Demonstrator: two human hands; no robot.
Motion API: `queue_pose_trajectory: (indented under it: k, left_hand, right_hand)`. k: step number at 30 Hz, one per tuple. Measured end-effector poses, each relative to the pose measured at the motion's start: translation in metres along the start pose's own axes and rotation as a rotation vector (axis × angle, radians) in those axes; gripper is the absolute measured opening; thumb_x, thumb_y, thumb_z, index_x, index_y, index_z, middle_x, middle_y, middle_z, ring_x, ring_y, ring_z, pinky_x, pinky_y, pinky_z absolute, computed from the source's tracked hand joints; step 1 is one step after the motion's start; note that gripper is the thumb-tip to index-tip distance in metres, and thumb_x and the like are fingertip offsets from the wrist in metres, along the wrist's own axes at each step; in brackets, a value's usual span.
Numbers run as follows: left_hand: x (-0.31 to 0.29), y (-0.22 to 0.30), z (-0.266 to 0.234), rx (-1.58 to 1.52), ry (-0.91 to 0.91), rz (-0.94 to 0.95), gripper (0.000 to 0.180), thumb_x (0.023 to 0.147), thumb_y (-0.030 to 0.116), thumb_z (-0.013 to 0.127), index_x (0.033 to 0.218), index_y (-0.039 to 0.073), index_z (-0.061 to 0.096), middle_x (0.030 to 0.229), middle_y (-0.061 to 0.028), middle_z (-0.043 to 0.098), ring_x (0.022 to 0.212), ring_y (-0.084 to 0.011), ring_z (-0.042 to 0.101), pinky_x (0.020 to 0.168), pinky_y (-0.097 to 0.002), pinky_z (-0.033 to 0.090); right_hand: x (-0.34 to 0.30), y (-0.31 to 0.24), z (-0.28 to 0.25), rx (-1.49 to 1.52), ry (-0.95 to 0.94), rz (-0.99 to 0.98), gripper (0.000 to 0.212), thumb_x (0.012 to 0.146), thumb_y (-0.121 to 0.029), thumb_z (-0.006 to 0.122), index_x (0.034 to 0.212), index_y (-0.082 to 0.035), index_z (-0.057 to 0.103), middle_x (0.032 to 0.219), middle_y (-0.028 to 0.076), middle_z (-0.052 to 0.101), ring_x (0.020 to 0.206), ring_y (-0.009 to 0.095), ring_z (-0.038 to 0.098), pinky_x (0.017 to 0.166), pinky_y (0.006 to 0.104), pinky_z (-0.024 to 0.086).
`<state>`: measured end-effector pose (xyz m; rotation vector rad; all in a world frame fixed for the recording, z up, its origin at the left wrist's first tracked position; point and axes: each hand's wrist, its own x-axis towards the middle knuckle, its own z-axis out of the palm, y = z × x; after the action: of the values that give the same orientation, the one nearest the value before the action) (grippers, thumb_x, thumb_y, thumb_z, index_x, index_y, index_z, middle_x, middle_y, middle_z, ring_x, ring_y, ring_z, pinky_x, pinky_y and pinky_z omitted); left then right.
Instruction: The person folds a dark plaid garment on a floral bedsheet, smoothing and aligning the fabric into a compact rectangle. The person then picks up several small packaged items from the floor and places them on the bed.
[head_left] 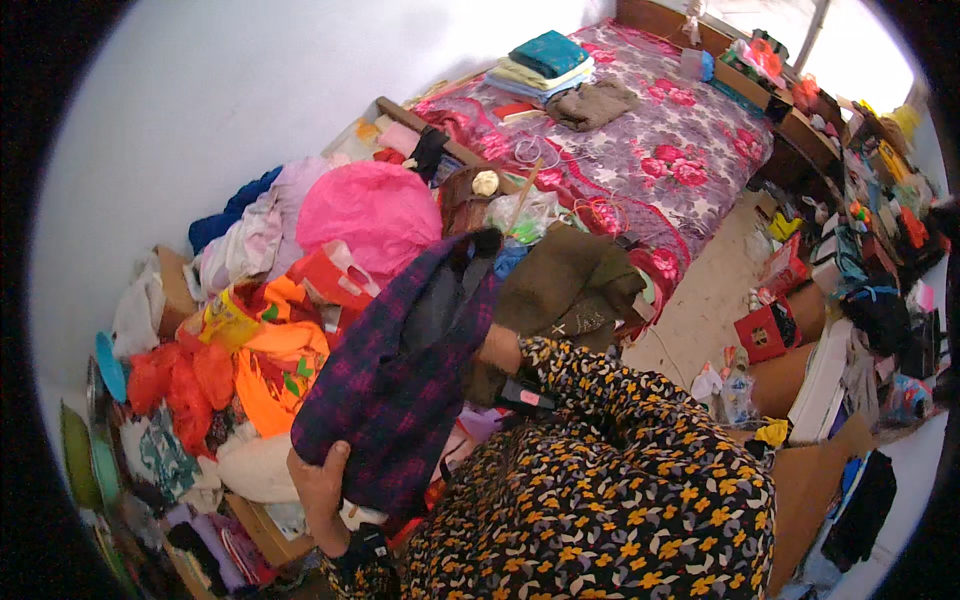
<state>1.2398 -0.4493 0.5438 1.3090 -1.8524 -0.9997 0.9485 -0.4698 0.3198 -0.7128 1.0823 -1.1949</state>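
Observation:
A purple and navy plaid garment with a dark grey lining hangs in front of me, over a pile of clothes. My left hand pinches its lower left edge, thumb on the front and fingers behind the cloth. At its right edge, my right hand goes in behind the fabric, so its fingers are hidden. Just past that hand lies a folded olive-brown garment. Orange patterned cloth and a red and white bag lie left of the plaid piece.
Beyond the pile stands a bed with a floral cover, bearing folded towels and a brown garment. A round pink item tops the heap by the wall. Boxes and mixed goods crowd the right side, across a strip of floor.

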Motion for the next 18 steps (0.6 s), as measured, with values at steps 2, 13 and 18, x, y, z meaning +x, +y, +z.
queue_pose_trajectory:
  k: [2,13,18]
  left_hand:
    - [0.006,-0.013,-0.007,0.032,0.029,-0.066,0.036,0.074,0.018,0.069,0.101,-0.003,0.059,0.095,-0.0098,0.064,0.086,-0.0192,0.060,0.079,-0.0316,0.045]
    - [0.018,-0.073,-0.003,0.048,-0.198,-0.097,0.049,0.079,0.024,0.066,0.115,-0.005,0.050,0.106,-0.0136,0.059,0.093,-0.0166,0.056,0.082,-0.0284,0.043]
    - [0.031,-0.053,-0.003,0.015,0.065,-0.001,0.054,0.080,0.019,0.065,0.125,0.000,0.043,0.106,-0.0095,0.057,0.094,-0.0169,0.055,0.080,-0.0271,0.044]
  right_hand:
    - [0.008,-0.008,0.009,-0.268,0.151,-0.126,0.017,0.087,-0.020,0.049,0.094,-0.008,0.059,0.091,0.003,0.058,0.084,0.019,0.058,0.074,0.0293,0.045]
    - [-0.019,-0.082,0.026,-0.675,0.034,-0.838,0.039,0.093,-0.022,0.039,0.127,-0.003,0.040,0.124,0.010,0.047,0.110,0.024,0.047,0.093,0.0311,0.038]
    - [-0.012,-0.098,0.047,-0.648,-0.032,-0.838,0.038,0.091,-0.020,0.043,0.124,-0.002,0.042,0.120,0.011,0.049,0.107,0.022,0.048,0.090,0.0308,0.040]
